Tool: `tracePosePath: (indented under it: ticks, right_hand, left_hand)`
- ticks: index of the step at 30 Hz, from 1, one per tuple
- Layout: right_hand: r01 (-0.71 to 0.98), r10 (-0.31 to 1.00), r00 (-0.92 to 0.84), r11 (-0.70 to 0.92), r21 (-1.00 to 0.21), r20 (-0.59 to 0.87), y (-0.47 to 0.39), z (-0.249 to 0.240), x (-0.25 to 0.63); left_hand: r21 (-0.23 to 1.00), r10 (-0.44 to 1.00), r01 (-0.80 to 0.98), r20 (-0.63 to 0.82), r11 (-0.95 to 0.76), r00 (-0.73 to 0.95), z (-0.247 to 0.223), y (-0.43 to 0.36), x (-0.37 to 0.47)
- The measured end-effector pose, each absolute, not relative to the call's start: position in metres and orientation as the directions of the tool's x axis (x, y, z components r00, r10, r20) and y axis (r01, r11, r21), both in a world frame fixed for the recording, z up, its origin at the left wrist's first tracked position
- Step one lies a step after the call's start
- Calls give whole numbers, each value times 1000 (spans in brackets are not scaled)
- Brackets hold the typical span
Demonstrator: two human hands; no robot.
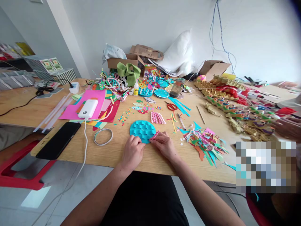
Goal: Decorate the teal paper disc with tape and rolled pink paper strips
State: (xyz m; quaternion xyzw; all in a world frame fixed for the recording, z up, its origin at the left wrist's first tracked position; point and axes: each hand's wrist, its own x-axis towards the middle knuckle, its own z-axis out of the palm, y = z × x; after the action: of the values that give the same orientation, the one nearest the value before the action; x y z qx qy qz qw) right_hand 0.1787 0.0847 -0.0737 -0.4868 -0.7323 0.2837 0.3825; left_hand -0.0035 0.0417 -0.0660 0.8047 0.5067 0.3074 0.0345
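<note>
A round blue paper disc (142, 129) with rows of raised scale-like flaps lies on the table in front of me. My left hand (133, 150) is closed on its near edge, thumb and fingers pressed together. At its lower right edge, my right hand (164, 143) pinches a small pink scalloped strip (155, 135) against the disc. More pink scalloped strips (158, 118) lie in rows just behind the disc. Small paper fish (143, 111) and scattered coloured dots (125, 117) are farther back. Whether the pink strip is attached to the disc is hidden by my fingers.
Red-handled scissors (172, 107), a pen (182, 121) and a pile of paper scraps (205, 141) lie to the right. A glue bottle (136, 88) stands behind. To the left are a tape ring (103, 137), a phone (58, 140) and a white power bank (88, 108). A co-worker's hand (288, 128) is far right.
</note>
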Motion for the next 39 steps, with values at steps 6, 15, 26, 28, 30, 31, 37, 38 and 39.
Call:
tracePosePath:
  ticks: [6,15,26,28,30,31,37,38,39]
  right_hand:
    - [528,920,-269,387,-756,284,85,-76,178]
    - [532,922,-250,386,-754,296,84,-74,174]
    - [469,917,-183,398,-789,354,88,-79,173]
    - [464,915,-198,404,-788,352,88,-80,174]
    - [461,911,-212,412,-786,353,88,-80,174]
    - [460,910,-216,414,-785,354,88,-80,174]
    - [470,907,-225,422,-775,357,87,-78,173]
    - [473,905,-229,424,-772,358,88,-78,172]
    - [476,904,-231,427,-769,359,88,-78,172]
  left_hand:
    - [361,832,793,463,-491,305,-70,43,-3]
    - [333,811,784,476,-523,339,-71,42,-2]
    - [376,810,763,494,-526,315,-67,44,-2]
    - [417,815,747,508,-517,280,-61,47,-2]
    - [452,826,738,504,-502,253,-54,54,-2]
    - [465,833,735,497,-492,243,-51,58,-2]
    - [539,877,715,421,-446,231,-43,88,2]
    - [545,879,708,409,-449,243,-44,91,3]
    - [547,879,702,401,-456,259,-45,93,5]
